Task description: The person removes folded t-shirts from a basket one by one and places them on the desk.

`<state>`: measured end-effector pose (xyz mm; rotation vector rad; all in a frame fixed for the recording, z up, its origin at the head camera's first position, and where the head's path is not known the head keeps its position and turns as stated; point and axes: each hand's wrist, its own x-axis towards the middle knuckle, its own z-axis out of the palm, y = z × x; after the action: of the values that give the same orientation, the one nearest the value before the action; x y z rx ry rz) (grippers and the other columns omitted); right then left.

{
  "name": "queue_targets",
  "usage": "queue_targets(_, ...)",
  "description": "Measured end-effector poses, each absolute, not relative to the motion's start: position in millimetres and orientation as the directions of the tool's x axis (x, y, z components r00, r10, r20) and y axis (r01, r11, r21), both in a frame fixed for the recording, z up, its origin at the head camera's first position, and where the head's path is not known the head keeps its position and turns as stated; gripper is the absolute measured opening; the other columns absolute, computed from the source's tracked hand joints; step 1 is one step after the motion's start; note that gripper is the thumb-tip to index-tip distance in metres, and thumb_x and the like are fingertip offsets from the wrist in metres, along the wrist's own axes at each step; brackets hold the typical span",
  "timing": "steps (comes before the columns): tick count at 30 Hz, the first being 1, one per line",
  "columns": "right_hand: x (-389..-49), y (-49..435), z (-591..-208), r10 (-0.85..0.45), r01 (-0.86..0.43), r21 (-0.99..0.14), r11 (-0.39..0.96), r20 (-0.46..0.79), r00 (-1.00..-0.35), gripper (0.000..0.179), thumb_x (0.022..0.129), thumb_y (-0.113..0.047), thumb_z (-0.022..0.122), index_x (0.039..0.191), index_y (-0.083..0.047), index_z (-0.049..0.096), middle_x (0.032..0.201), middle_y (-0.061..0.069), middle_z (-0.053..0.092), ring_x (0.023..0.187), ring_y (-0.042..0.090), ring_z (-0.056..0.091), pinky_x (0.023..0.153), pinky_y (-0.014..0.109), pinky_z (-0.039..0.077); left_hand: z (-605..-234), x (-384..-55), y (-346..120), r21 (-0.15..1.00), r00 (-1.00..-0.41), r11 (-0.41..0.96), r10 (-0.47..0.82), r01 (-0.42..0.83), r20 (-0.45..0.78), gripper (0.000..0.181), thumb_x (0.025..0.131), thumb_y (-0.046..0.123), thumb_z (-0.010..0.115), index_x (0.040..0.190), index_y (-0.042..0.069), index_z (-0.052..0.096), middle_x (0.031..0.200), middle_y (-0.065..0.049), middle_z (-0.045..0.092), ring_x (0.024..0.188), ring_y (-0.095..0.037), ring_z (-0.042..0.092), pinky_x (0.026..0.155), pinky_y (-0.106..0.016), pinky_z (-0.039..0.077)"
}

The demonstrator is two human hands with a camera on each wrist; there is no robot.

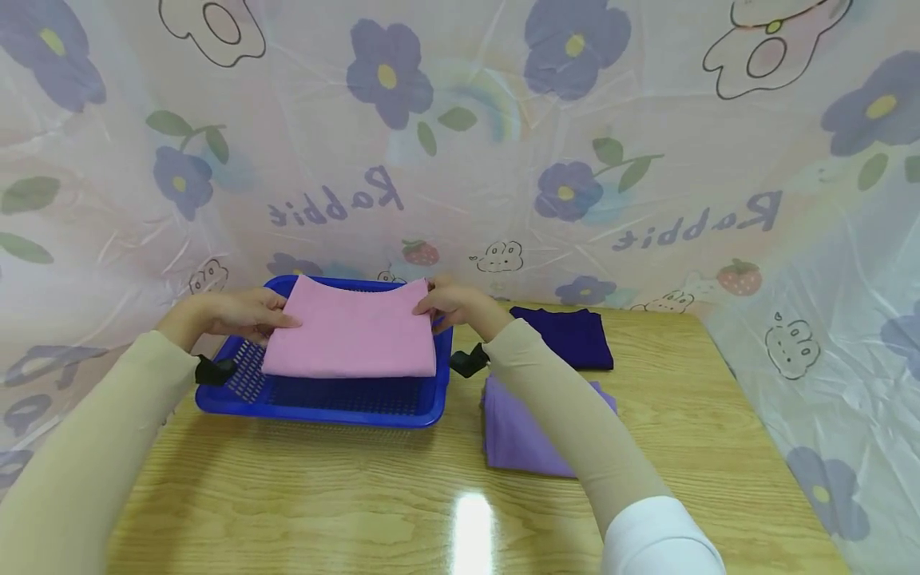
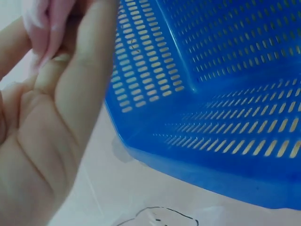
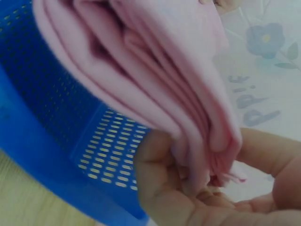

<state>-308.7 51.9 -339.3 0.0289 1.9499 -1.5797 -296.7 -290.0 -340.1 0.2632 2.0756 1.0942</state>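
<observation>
A folded pink cloth (image 1: pixel 352 331) hangs between both hands over a blue plastic basket (image 1: pixel 323 415). My left hand (image 1: pixel 240 313) pinches its upper left corner, and my right hand (image 1: pixel 456 303) pinches the upper right one. Several folded layers of the pink cloth (image 3: pixel 141 61) show edge-on in the right wrist view, with the right hand's thumb and fingers on either side of them. Slotted walls of the basket (image 2: pixel 197 155) fill much of the left wrist view. Part of the basket's inside is hidden behind the cloth.
To the right of the basket, a folded lavender cloth (image 1: pixel 521 435) lies on the wooden table (image 1: pixel 323 503), partly covered by the right forearm. Behind it is a folded dark purple cloth (image 1: pixel 575 339). A patterned curtain (image 1: pixel 467 176) rises along the table's back edge.
</observation>
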Motion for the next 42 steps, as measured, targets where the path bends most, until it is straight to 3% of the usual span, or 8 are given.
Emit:
queue_targets(4,-304.4,63.5,-331.0,-0.355,0.358,-0.892,0.276,-0.44,-0.825,0.035,0.092,0.009,0.062,0.122,0.001,0.047,0.093,0.012,0.053,0.076,0.023,0.054,0.068,0.038,0.051,-338.6,-292.6,-284.4,0.802,-0.698,0.585,0.525,-0.12,-0.487,0.024,0.106,0.021,0.052,0.106,-0.003,0.05,0.079,-0.002,0.043,0.082,-0.017,0.052,0.083,-0.034,0.054)
queue_targets(10,-297.9,86.5,-319.6,-0.369,0.302,-0.908,0.291,-0.398,-0.84,0.043,0.093,0.007,0.062,0.13,0.001,0.041,0.106,0.013,0.054,0.078,0.023,0.056,0.066,0.036,0.053,-334.2,-285.7,-269.2,0.862,-0.691,0.502,0.597,-0.075,-0.408,0.033,0.107,0.021,0.05,0.123,-0.007,0.045,0.086,-0.004,0.05,0.087,-0.016,0.055,0.085,-0.035,0.053)
queue_targets(14,-294.9,105.4,-311.2,-0.385,0.269,-0.912,0.31,-0.379,-0.841,0.044,0.093,0.006,0.062,0.131,0.0,0.042,0.116,0.015,0.055,0.081,0.025,0.06,0.07,0.039,0.055,-329.5,-282.9,-255.2,0.901,-0.669,0.431,0.654,-0.055,-0.353,0.041,0.107,0.018,0.048,0.138,-0.008,0.04,0.112,-0.012,0.062,0.101,-0.021,0.063,0.091,-0.04,0.055)
queue_targets(23,-286.5,146.2,-294.3,-0.4,0.235,-0.92,0.313,-0.352,-0.846,0.056,0.096,0.005,0.06,0.145,0.0,0.034,0.136,0.019,0.048,0.103,0.03,0.058,0.087,0.05,0.054,-321.0,-280.4,-222.3,0.932,-0.676,0.363,0.681,-0.02,-0.28,0.044,0.107,0.017,0.05,0.139,-0.011,0.04,0.121,-0.017,0.062,0.112,-0.028,0.063,0.094,-0.045,0.053)
queue_targets(36,-274.0,209.5,-288.1,-0.381,0.191,-0.94,0.284,-0.293,-0.877,0.055,0.096,0.005,0.059,0.146,0.003,0.036,0.136,0.021,0.05,0.099,0.025,0.062,0.083,0.045,0.056,-315.8,-279.0,-164.9,0.948,-0.667,0.32,0.705,-0.001,-0.239,0.048,0.107,0.02,0.05,0.146,-0.004,0.038,0.127,-0.017,0.062,0.116,-0.028,0.062,0.097,-0.045,0.052)
queue_targets(42,-267.4,233.9,-286.2,-0.388,0.178,-0.941,0.287,-0.285,-0.876,0.058,0.098,0.004,0.057,0.148,0.005,0.028,0.141,0.023,0.044,0.103,0.025,0.062,0.087,0.047,0.054,-315.3,-278.0,-141.0,0.952,-0.667,0.304,0.707,-0.015,-0.236,0.046,0.106,0.019,0.051,0.146,-0.002,0.039,0.127,-0.018,0.06,0.116,-0.029,0.061,0.097,-0.048,0.051)
